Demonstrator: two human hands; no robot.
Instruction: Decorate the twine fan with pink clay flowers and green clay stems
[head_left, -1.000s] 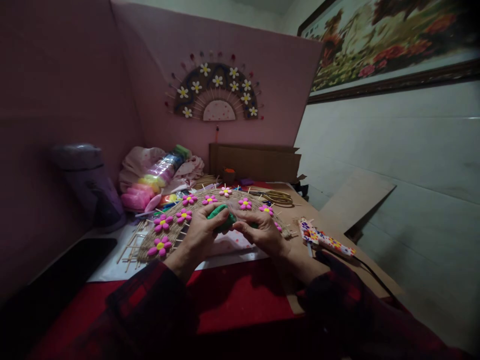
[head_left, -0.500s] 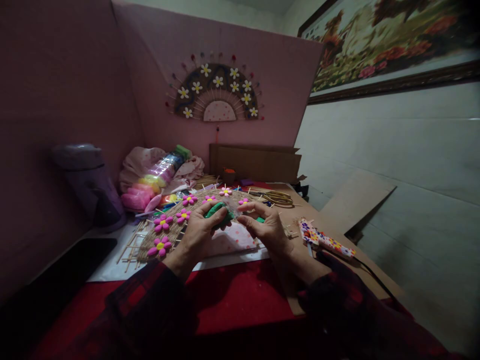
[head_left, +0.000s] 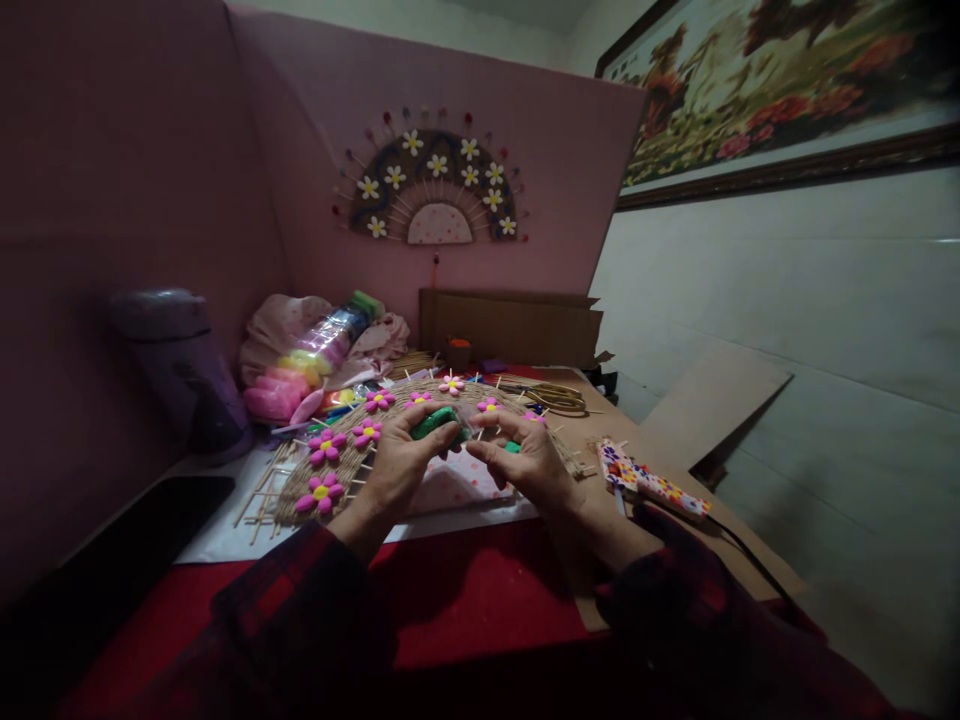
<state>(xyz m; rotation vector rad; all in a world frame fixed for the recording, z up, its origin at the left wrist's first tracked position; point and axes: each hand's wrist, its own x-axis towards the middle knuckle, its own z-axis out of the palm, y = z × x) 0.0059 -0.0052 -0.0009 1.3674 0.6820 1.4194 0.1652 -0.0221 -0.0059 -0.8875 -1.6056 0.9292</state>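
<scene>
My left hand (head_left: 394, 465) is closed around a lump of green modelling clay (head_left: 433, 424) in clear plastic. With thumb and fingertips my right hand (head_left: 536, 465) pinches the edge of the plastic wrapper (head_left: 471, 422). A smaller green clay piece (head_left: 512, 447) shows against the right hand's fingers. Both hands are above a half-round fan panel (head_left: 346, 468) of wound twine and thin sticks, decorated with pink flowers with yellow centres (head_left: 325, 446). The hands partly cover the panel and its dotted pale base (head_left: 457, 485).
A glue gun in flowered covering (head_left: 649, 482) lies at right, its cord trailing forward. Behind are scissors (head_left: 562, 398), cardboard (head_left: 510, 330) and a pack of coloured clay (head_left: 322, 345). A purple bottle (head_left: 184, 370) and dark flat object (head_left: 165, 530) stand at left. A finished fan (head_left: 435, 185) hangs behind.
The right hand's fingers have shifted slightly at the wrapper, and the small green piece sits a little lower and further left. The left hand still holds the clay, tilted slightly differently.
</scene>
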